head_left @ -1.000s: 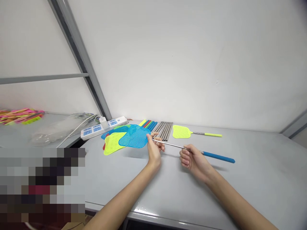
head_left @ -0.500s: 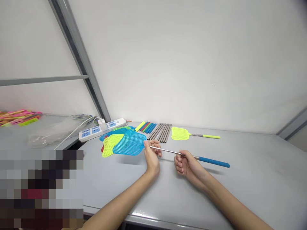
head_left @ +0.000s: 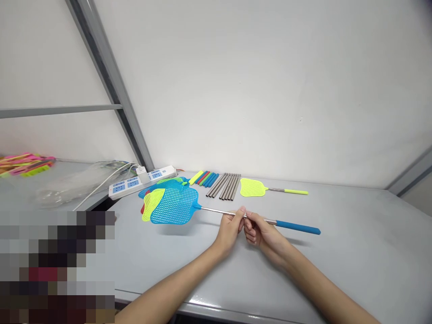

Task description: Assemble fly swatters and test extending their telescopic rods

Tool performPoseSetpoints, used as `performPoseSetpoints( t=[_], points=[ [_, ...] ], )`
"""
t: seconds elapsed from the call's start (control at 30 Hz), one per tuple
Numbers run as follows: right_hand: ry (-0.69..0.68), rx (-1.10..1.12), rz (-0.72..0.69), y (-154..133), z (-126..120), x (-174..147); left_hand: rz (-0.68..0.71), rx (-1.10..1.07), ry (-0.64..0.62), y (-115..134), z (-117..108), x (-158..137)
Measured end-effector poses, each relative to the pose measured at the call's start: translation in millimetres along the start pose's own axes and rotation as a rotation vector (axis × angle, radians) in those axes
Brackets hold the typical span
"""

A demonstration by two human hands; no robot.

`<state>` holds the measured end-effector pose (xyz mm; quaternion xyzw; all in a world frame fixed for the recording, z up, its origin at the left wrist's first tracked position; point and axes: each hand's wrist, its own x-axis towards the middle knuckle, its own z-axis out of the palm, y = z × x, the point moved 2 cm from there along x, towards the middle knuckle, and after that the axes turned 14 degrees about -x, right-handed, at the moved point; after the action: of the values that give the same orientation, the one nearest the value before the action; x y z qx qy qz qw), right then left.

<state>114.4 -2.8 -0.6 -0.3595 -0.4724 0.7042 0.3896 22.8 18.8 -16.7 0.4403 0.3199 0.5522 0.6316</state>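
Grey tabletop (head_left: 357, 252) meets a pale wall (head_left: 270, 90). Above the tabletop, the left hand (head_left: 231, 230) and right hand (head_left: 262, 230) both grip the metal shaft (head_left: 214, 210) of a fly swatter (head_left: 177, 206) with perforated blue head and blue handle (head_left: 299, 227). Tabletop extends rightward beyond the handle and nearer, to the front edge (head_left: 209, 310). Long axis crosswise, the swatter points its head left, handle right and slightly nearer.

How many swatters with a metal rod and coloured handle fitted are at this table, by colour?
Blue swatter, held by the left hand and right hand: 1
Yellow-green swatter, lying on the table: 1
Total: 2
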Motion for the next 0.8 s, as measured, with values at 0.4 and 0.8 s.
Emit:
performPoseSetpoints(
  t=[0.4, 0.8],
  points=[
    [0.007, -0.03, 0.004, 6.1, -4.1, -0.1, -0.179, -0.073, -0.167, 2.9, -3.0, 2.3],
    [0.236, 0.0, 0.06, 7.2, -4.5, 5.3, -0.404, -0.323, -0.03, 1.9, 5.1, -1.7]
  ],
)
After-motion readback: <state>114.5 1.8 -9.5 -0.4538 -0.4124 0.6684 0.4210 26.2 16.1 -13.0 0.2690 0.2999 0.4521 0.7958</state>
